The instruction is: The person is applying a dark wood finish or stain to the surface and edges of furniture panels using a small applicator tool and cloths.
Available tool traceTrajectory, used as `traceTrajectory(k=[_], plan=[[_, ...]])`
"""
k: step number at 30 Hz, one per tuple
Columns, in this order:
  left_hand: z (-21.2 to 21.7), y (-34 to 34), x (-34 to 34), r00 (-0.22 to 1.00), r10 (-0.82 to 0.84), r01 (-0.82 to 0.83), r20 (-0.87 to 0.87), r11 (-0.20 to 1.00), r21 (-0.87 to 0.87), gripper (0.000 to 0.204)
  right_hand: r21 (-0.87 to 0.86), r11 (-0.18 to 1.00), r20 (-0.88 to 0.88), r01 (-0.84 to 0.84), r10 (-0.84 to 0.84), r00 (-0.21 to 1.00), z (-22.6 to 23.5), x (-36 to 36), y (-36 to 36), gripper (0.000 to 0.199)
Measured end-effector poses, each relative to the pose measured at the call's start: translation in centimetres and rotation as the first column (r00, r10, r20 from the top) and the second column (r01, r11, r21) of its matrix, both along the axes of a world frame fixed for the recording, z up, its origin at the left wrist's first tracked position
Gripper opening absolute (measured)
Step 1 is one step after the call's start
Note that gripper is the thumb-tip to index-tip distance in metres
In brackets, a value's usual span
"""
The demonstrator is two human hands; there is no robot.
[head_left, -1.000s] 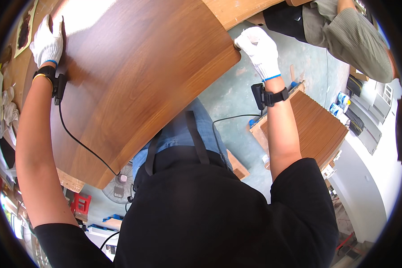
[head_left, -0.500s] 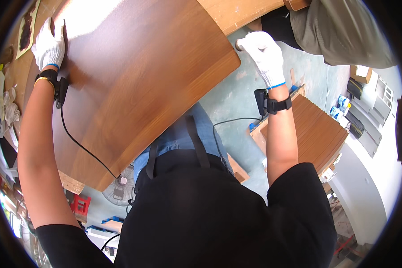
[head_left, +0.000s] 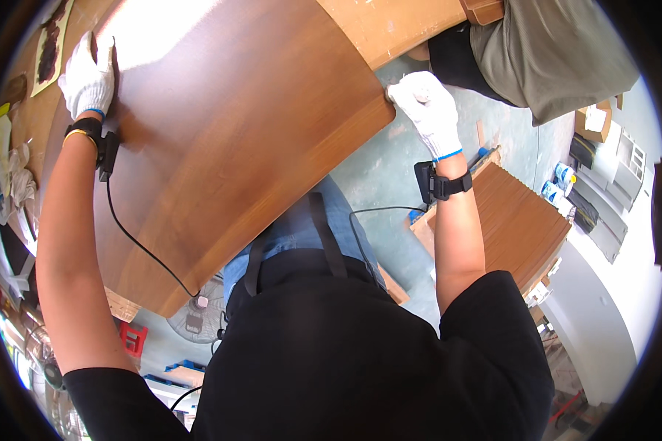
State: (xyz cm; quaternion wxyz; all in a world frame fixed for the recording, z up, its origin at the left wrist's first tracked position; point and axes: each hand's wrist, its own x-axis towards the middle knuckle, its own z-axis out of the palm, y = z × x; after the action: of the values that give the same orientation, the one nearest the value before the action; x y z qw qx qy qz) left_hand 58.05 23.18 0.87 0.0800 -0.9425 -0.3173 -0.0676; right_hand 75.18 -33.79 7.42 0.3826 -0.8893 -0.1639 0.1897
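Observation:
A large brown wooden panel [head_left: 250, 140] with a smooth sheen and rounded corners lies in front of me. My left hand [head_left: 88, 79], in a white knit glove, rests flat on its left part with the fingers apart. At the panel's right corner is my right hand [head_left: 425, 110], gloved the same way, its fingers curled closed. Their tips meet the panel's edge just above the rounded corner. Whatever they pinch, if anything, is too small and hidden to make out.
Beneath the panel is a lighter wooden table [head_left: 390, 29]. Another person's trouser leg [head_left: 552, 59] stands at the far right. A stack of brown boards [head_left: 511, 217] is by my right forearm. A fan [head_left: 198, 320] sits on the floor below the panel's near edge.
My right hand has moved nearer along the panel's right edge, down to the corner, still closed. My left hand stays flat on the panel; the whole view has shifted slightly.

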Motion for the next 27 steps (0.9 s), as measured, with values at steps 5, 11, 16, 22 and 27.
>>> traceTrajectory(k=[5,11,16,22,27], plan=[[2.9,-2.5,0.2,0.999,-0.004,0.006,0.048,0.999,-0.051,0.059,-0.063,0.964,0.299,-0.259,0.266,0.916,1.8,1.9,1.4,0.006],[6.5,-4.4,0.9,0.997,0.079,-0.079,-0.009,0.987,-0.138,0.058,0.375,0.924,-0.149,0.072,-0.017,0.989,8.1,2.1,12.6,0.008],[7.0,-3.8,1.1,0.995,0.093,-0.095,-0.018,0.968,-0.233,0.056,0.768,0.617,-0.496,0.172,0.403,0.770,11.1,1.9,25.4,0.022],[6.8,-4.0,0.4,0.988,0.124,-0.094,0.095,0.958,-0.272,0.061,0.760,0.617,-0.287,-0.204,0.600,0.747,8.7,1.5,40.4,0.022],[6.7,-3.6,-0.1,0.986,0.133,-0.105,0.097,0.963,-0.247,0.061,0.577,0.597,0.078,-0.557,0.638,0.766,6.3,0.5,52.5,0.037]])
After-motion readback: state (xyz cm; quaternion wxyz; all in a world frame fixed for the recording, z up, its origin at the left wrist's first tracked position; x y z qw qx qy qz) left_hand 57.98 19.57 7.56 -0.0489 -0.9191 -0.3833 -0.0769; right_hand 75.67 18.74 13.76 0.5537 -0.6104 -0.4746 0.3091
